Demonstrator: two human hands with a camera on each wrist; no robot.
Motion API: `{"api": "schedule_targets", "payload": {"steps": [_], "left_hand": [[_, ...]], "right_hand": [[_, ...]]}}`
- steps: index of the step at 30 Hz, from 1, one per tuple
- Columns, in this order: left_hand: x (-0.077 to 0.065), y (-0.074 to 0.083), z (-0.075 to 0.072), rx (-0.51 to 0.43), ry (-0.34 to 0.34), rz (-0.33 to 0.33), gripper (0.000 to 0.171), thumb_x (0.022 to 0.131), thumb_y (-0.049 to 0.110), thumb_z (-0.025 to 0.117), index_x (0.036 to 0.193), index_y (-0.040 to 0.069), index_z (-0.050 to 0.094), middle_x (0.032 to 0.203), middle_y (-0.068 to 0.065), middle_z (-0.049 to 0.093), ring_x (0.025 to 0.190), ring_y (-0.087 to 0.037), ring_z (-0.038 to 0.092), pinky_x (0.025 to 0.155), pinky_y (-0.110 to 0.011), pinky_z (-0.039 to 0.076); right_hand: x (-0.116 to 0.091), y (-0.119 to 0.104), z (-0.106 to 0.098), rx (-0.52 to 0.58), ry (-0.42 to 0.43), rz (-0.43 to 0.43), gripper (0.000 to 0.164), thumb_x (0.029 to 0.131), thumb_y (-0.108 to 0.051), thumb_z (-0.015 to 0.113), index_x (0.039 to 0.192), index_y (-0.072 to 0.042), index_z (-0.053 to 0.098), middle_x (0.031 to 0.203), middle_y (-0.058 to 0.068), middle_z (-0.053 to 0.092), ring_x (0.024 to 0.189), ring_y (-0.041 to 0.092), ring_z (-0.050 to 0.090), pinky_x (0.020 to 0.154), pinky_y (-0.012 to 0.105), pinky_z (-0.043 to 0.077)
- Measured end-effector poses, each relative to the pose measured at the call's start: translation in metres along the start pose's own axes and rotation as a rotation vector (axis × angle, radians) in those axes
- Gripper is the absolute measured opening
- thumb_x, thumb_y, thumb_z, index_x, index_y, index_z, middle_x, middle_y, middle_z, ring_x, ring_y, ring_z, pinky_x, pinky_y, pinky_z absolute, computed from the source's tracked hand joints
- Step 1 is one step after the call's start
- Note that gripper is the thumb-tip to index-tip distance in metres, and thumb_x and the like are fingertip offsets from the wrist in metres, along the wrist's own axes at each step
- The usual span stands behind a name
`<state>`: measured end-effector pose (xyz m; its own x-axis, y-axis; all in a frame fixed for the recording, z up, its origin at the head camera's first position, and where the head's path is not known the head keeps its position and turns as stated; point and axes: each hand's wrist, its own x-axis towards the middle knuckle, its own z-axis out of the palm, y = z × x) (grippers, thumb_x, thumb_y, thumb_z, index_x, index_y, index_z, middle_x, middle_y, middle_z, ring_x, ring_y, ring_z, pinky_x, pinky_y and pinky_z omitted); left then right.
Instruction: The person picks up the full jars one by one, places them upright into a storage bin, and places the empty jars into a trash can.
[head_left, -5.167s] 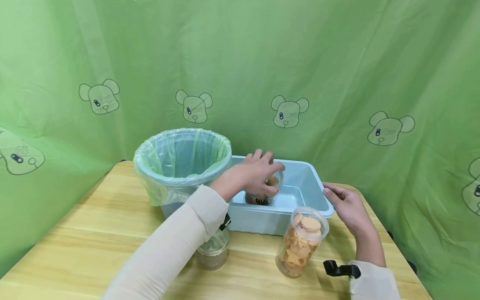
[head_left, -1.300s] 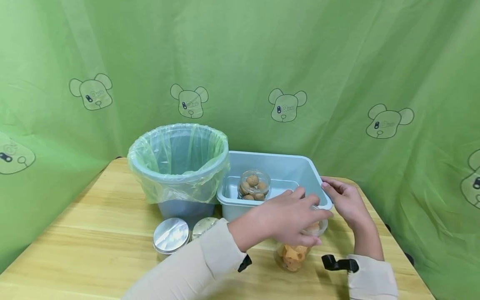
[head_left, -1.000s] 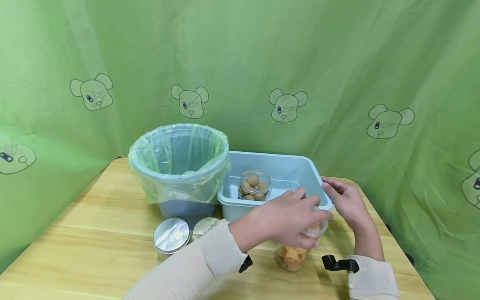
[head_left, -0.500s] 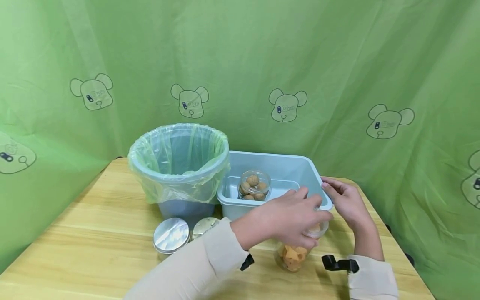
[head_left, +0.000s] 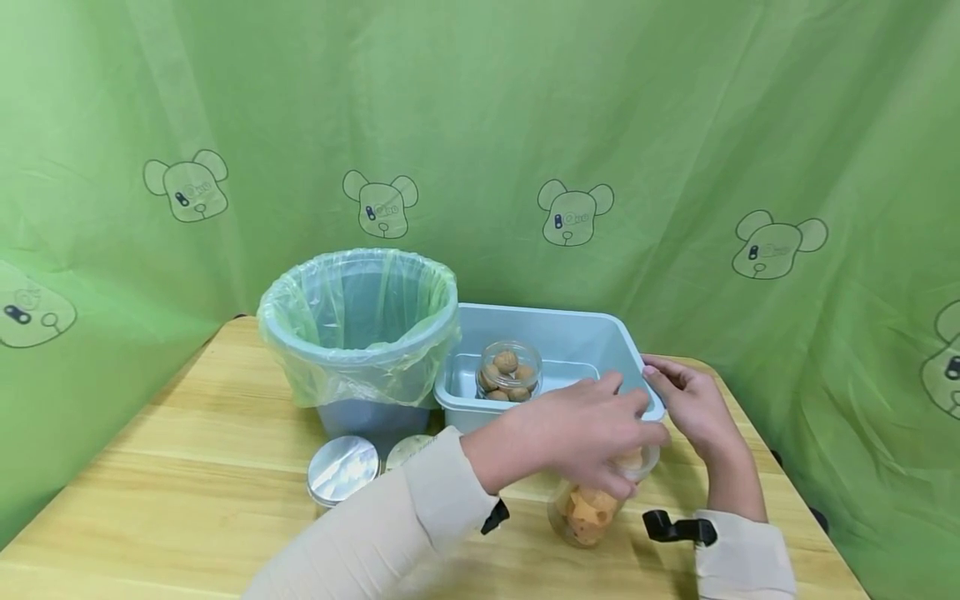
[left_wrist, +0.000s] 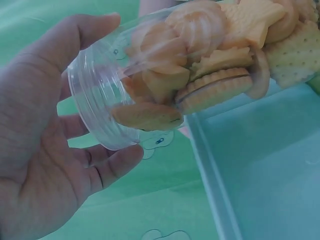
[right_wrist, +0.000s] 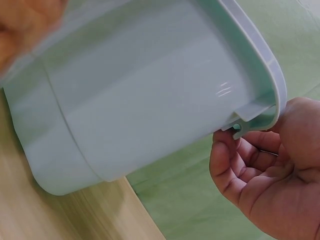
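Observation:
My left hand (head_left: 581, 429) grips the mouth of a tall clear jar of biscuits (head_left: 588, 512), fingers and thumb around its rim. The left wrist view shows star, sandwich and swirl shapes among the biscuits (left_wrist: 215, 87) inside. With thumb and curled fingers my right hand (head_left: 697, 408) holds the right-hand rim of a light blue plastic basin (head_left: 551, 312). The right wrist view shows those fingers (right_wrist: 225, 170) under the rim's corner. A clear jar of walnuts (head_left: 510, 371) stands inside the basin towards its left end.
A blue bin lined with a green plastic bag (head_left: 360, 358) stands left of the basin. In front of it are a silver-lidded jar (head_left: 343, 471) and a gold-lidded one (head_left: 407, 450), partly behind my left sleeve. A green curtain (head_left: 480, 100) hangs behind the wooden table (head_left: 187, 467).
Several seconds ago my left hand held the walnut jar inside the basin. It has let go and moved right and forward onto the biscuit jar. Over the last second the hands barely move.

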<state>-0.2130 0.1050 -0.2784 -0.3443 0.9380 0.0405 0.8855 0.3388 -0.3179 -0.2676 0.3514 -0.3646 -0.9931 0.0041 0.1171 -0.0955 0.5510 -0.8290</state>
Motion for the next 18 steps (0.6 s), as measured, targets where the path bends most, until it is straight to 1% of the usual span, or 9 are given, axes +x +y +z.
{"api": "schedule_targets", "payload": {"steps": [2, 5, 6, 7, 9, 11, 13, 16, 18], "left_hand": [[0.000, -0.002, -0.005, -0.011, -0.007, 0.004, 0.058, 0.094, 0.064, 0.060, 0.142, 0.033, 0.054, 0.131, 0.003, 0.052, 0.106, -0.018, 0.046, 0.080, -0.026, 0.047], [0.000, -0.004, -0.014, -0.022, -0.005, 0.026, 0.054, 0.094, 0.062, 0.061, 0.140, 0.032, 0.055, 0.136, 0.001, 0.050, 0.108, -0.017, 0.045, 0.090, -0.027, 0.043], [0.000, -0.005, -0.018, -0.030, -0.009, 0.031, 0.054, 0.095, 0.061, 0.061, 0.140, 0.032, 0.055, 0.137, 0.001, 0.050, 0.109, -0.017, 0.045, 0.094, -0.027, 0.040], [0.000, -0.007, -0.021, -0.043, -0.014, 0.028, 0.055, 0.094, 0.061, 0.062, 0.141, 0.033, 0.054, 0.139, 0.001, 0.049, 0.109, -0.017, 0.045, 0.096, -0.027, 0.039], [-0.001, -0.009, -0.028, -0.061, -0.024, 0.028, 0.056, 0.094, 0.061, 0.063, 0.143, 0.033, 0.053, 0.142, 0.001, 0.048, 0.112, -0.017, 0.044, 0.099, -0.026, 0.036], [-0.001, -0.012, -0.035, -0.103, -0.045, 0.014, 0.058, 0.094, 0.061, 0.064, 0.145, 0.035, 0.052, 0.145, 0.002, 0.047, 0.114, -0.016, 0.043, 0.098, -0.025, 0.037], [-0.002, -0.014, -0.042, -0.122, -0.061, 0.007, 0.060, 0.094, 0.062, 0.064, 0.146, 0.034, 0.052, 0.145, 0.003, 0.047, 0.115, -0.015, 0.041, 0.096, -0.024, 0.037], [-0.003, -0.018, -0.052, -0.125, -0.073, 0.010, 0.063, 0.094, 0.062, 0.064, 0.148, 0.033, 0.050, 0.142, 0.004, 0.048, 0.112, -0.014, 0.040, 0.093, -0.022, 0.036], [-0.004, -0.020, -0.059, -0.112, -0.071, 0.010, 0.064, 0.094, 0.061, 0.064, 0.150, 0.033, 0.048, 0.136, 0.005, 0.049, 0.109, -0.015, 0.040, 0.092, -0.022, 0.035]], "right_hand": [[0.000, 0.000, 0.000, 0.004, -0.003, 0.005, 0.063, 0.107, -0.049, 0.046, 0.152, -0.006, 0.048, 0.148, 0.021, 0.052, 0.105, 0.000, 0.058, 0.083, 0.018, 0.052], [0.000, 0.000, -0.001, 0.026, -0.006, 0.010, 0.063, 0.107, -0.049, 0.047, 0.152, -0.005, 0.048, 0.148, 0.022, 0.051, 0.103, 0.000, 0.058, 0.081, 0.020, 0.053], [0.000, 0.000, -0.001, 0.035, -0.009, 0.006, 0.062, 0.107, -0.048, 0.047, 0.152, -0.005, 0.048, 0.148, 0.022, 0.052, 0.102, 0.000, 0.059, 0.080, 0.021, 0.054], [-0.001, 0.000, -0.002, 0.045, -0.009, -0.002, 0.062, 0.107, -0.047, 0.048, 0.152, -0.004, 0.048, 0.146, 0.020, 0.053, 0.102, 0.000, 0.060, 0.080, 0.023, 0.055], [-0.001, 0.001, -0.002, 0.057, -0.007, -0.020, 0.060, 0.107, -0.045, 0.049, 0.150, -0.002, 0.049, 0.140, 0.012, 0.059, 0.100, -0.001, 0.061, 0.079, 0.024, 0.056], [-0.001, 0.003, -0.002, 0.056, 0.000, -0.048, 0.059, 0.107, -0.041, 0.051, 0.148, 0.001, 0.050, 0.130, 0.003, 0.063, 0.099, -0.001, 0.061, 0.079, 0.023, 0.056], [-0.001, 0.004, -0.003, 0.051, 0.010, -0.080, 0.056, 0.108, -0.035, 0.052, 0.146, 0.007, 0.050, 0.120, -0.005, 0.063, 0.097, -0.002, 0.060, 0.078, 0.021, 0.056], [0.000, 0.007, -0.003, 0.035, 0.035, -0.127, 0.051, 0.106, -0.021, 0.056, 0.144, 0.012, 0.049, 0.112, -0.015, 0.061, 0.095, -0.005, 0.058, 0.076, 0.019, 0.055], [0.000, 0.009, -0.003, 0.037, 0.054, -0.141, 0.044, 0.104, -0.016, 0.060, 0.138, 0.011, 0.056, 0.105, -0.018, 0.062, 0.090, -0.003, 0.057, 0.073, 0.020, 0.054]]}}
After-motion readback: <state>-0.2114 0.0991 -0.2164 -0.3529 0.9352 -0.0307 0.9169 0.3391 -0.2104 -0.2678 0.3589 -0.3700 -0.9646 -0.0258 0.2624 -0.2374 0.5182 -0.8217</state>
